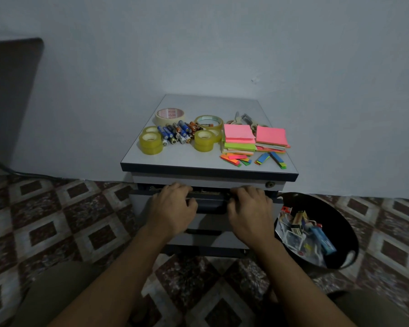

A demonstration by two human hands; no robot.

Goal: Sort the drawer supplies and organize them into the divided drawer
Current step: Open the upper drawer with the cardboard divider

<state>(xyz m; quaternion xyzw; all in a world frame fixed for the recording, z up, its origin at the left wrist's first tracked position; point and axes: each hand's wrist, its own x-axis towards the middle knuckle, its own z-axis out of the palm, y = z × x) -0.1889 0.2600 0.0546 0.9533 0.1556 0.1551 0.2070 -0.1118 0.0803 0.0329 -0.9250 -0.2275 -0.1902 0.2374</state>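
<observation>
Gripping the front edge of the top drawer (210, 205), the left hand (172, 206) has its fingertips hidden inside. The drawer is barely open under the cabinet (198, 160) top; its interior is indiscernible. On the cabinet lie tape rolls (151, 142), batteries (177, 133), sticky notes (240, 135) and half-covered scissors (244, 119). The right hand (249, 208) grasps the same edge.

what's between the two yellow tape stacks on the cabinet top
A pile of batteries lies between the left tape stack and the right tape stack, seen in the head view.
</observation>
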